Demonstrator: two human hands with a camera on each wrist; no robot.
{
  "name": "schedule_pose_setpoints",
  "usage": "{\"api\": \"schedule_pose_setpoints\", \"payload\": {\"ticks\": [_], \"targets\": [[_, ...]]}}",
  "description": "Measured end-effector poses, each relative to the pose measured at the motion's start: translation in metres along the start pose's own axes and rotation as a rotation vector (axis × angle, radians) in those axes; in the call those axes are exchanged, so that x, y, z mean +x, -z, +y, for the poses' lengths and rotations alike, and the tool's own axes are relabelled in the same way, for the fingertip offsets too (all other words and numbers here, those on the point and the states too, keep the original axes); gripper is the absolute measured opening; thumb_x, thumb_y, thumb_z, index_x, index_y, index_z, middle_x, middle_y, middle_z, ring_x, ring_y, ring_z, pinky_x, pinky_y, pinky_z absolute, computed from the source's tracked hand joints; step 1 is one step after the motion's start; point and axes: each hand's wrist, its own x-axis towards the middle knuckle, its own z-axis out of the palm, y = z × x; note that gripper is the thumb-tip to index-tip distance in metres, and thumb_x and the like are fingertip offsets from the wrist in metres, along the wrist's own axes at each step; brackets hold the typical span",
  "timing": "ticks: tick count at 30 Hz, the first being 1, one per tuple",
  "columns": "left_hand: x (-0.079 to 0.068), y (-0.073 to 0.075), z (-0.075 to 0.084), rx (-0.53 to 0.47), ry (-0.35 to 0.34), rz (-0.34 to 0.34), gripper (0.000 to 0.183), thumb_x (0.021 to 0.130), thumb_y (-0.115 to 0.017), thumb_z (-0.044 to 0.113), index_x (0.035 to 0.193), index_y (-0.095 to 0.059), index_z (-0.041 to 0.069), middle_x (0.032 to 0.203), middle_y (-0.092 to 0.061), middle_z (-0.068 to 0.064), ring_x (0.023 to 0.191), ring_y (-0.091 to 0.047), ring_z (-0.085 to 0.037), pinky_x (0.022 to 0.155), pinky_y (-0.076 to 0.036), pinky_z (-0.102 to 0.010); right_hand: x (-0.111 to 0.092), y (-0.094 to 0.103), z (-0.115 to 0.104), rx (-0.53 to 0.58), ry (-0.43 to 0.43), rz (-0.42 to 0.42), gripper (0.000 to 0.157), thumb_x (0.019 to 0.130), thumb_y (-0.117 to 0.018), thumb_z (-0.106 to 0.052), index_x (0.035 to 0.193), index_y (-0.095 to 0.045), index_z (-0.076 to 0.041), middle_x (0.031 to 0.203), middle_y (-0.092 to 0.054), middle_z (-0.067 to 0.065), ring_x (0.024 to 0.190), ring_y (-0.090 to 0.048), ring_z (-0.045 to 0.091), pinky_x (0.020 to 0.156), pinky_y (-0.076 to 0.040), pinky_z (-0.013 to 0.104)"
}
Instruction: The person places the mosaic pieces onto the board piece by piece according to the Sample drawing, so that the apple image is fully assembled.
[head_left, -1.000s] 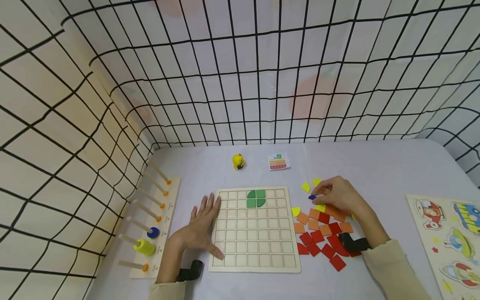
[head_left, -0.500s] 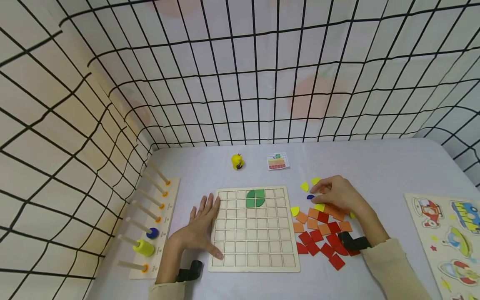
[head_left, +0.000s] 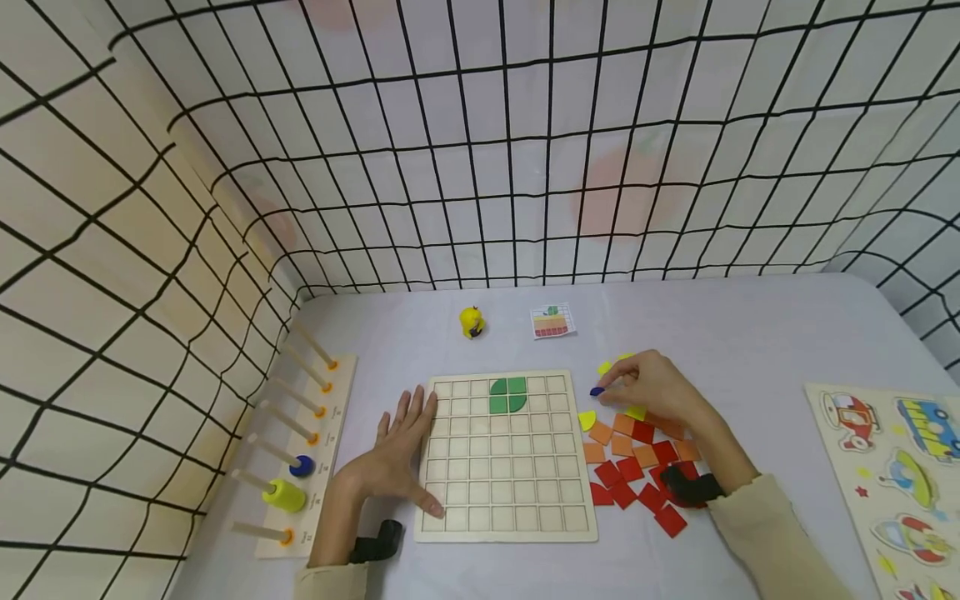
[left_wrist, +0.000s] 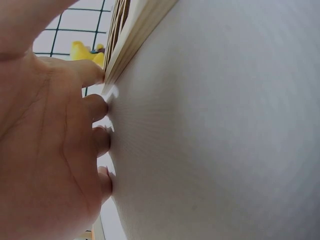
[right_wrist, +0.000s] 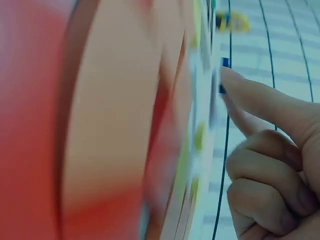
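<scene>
My right hand [head_left: 651, 387] pinches a small blue leaf-shaped piece [head_left: 597, 392] between thumb and index finger, right of the board. In the right wrist view a bit of the blue piece [right_wrist: 223, 89] shows at the fingertips, the other fingers curled below. A square wooden grid board [head_left: 504, 479] lies in the middle of the table, with several green pieces [head_left: 507, 395] set near its top. My left hand [head_left: 397, 458] rests spread at the board's left edge, its thumb on the lower left corner. The left wrist view shows its palm [left_wrist: 50, 145] and fingertips by the board's side.
Loose orange tiles [head_left: 600, 432], red tiles [head_left: 671, 521] and yellow quarter pieces [head_left: 587, 420] lie right of the board. A printed pattern card [head_left: 552, 321] and a yellow duck toy [head_left: 472, 322] sit behind it. A peg stand [head_left: 335, 433] is at left, a picture puzzle board [head_left: 862, 479] at right.
My right hand has picked the blue piece up off the table and moved it left, toward the board. My left hand has stayed at the board's edge.
</scene>
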Motion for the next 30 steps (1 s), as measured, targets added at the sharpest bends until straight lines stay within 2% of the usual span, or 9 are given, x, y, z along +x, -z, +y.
{"api": "schedule_pose_setpoints", "payload": {"ticks": [4, 9, 13, 18, 20, 24, 27, 30], "targets": [[-0.001, 0.0, -0.002, -0.003, 0.003, 0.007, 0.16, 0.049, -0.105, 0.041, 0.167, -0.001, 0.012, 0.173, 0.017, -0.014, 0.16, 0.02, -0.037, 0.127, 0.012, -0.065, 0.006, -0.022, -0.027, 0.095, 0.03, -0.019, 0.02, 0.087, -0.083, -0.023, 0.101, -0.081, -0.008, 0.059, -0.035, -0.002, 0.058, -0.036, 0.015, 0.049, -0.026, 0.022], [-0.002, -0.001, -0.003, 0.001, 0.008, 0.015, 0.16, 0.048, -0.105, 0.042, 0.167, -0.002, 0.012, 0.173, 0.016, -0.014, 0.161, 0.019, -0.037, 0.127, 0.01, -0.066, 0.019, -0.056, -0.068, 0.095, 0.142, -0.066, 0.012, 0.085, -0.086, -0.018, 0.092, -0.081, -0.009, 0.056, -0.033, -0.006, 0.051, -0.031, 0.012, 0.048, -0.022, 0.021], [-0.002, -0.001, -0.002, 0.006, 0.01, 0.017, 0.16, 0.049, -0.104, 0.044, 0.167, -0.002, 0.013, 0.173, 0.016, -0.014, 0.161, 0.018, -0.038, 0.127, 0.01, -0.066, 0.029, -0.083, -0.095, 0.081, 0.2, -0.074, 0.009, 0.083, -0.087, -0.015, 0.086, -0.081, -0.009, 0.057, -0.042, -0.006, 0.052, -0.033, 0.011, 0.05, -0.024, 0.02], [0.0, 0.0, -0.002, 0.006, 0.0, 0.005, 0.158, 0.051, -0.104, 0.044, 0.167, -0.001, 0.013, 0.173, 0.017, -0.014, 0.16, 0.019, -0.038, 0.127, 0.011, -0.066, 0.035, -0.109, -0.113, 0.055, 0.136, -0.027, 0.008, 0.081, -0.087, -0.013, 0.081, -0.08, -0.009, 0.069, -0.068, -0.002, 0.059, -0.045, 0.012, 0.054, -0.032, 0.022], [0.0, 0.0, -0.002, 0.007, -0.002, 0.002, 0.158, 0.051, -0.104, 0.044, 0.167, -0.001, 0.013, 0.173, 0.017, -0.014, 0.16, 0.019, -0.038, 0.127, 0.011, -0.066, 0.037, -0.114, -0.116, 0.043, 0.103, 0.0, 0.009, 0.081, -0.087, -0.012, 0.08, -0.079, -0.009, 0.077, -0.074, 0.0, 0.065, -0.051, 0.012, 0.056, -0.036, 0.022], [0.0, 0.0, -0.002, 0.009, 0.0, 0.002, 0.158, 0.051, -0.104, 0.044, 0.167, -0.001, 0.012, 0.173, 0.017, -0.014, 0.16, 0.019, -0.038, 0.127, 0.011, -0.066, 0.036, -0.119, -0.117, 0.025, 0.067, 0.026, 0.011, 0.08, -0.088, -0.014, 0.079, -0.078, -0.01, 0.085, -0.076, 0.003, 0.073, -0.059, 0.016, 0.058, -0.042, 0.024], [0.0, -0.001, -0.002, 0.018, 0.006, 0.005, 0.158, 0.051, -0.104, 0.044, 0.167, -0.002, 0.012, 0.173, 0.016, -0.014, 0.161, 0.018, -0.038, 0.128, 0.01, -0.066, 0.034, -0.116, -0.117, 0.018, 0.085, 0.007, 0.01, 0.08, -0.088, -0.013, 0.083, -0.079, -0.01, 0.077, -0.071, 0.001, 0.067, -0.056, 0.015, 0.056, -0.039, 0.024], [0.0, 0.0, -0.001, 0.022, 0.011, 0.006, 0.158, 0.051, -0.104, 0.044, 0.167, -0.002, 0.012, 0.173, 0.016, -0.014, 0.16, 0.018, -0.038, 0.128, 0.01, -0.066, 0.034, -0.11, -0.116, 0.021, 0.119, -0.035, 0.009, 0.082, -0.085, -0.009, 0.09, -0.081, -0.011, 0.065, -0.059, -0.001, 0.058, -0.047, 0.012, 0.053, -0.032, 0.023]]}}
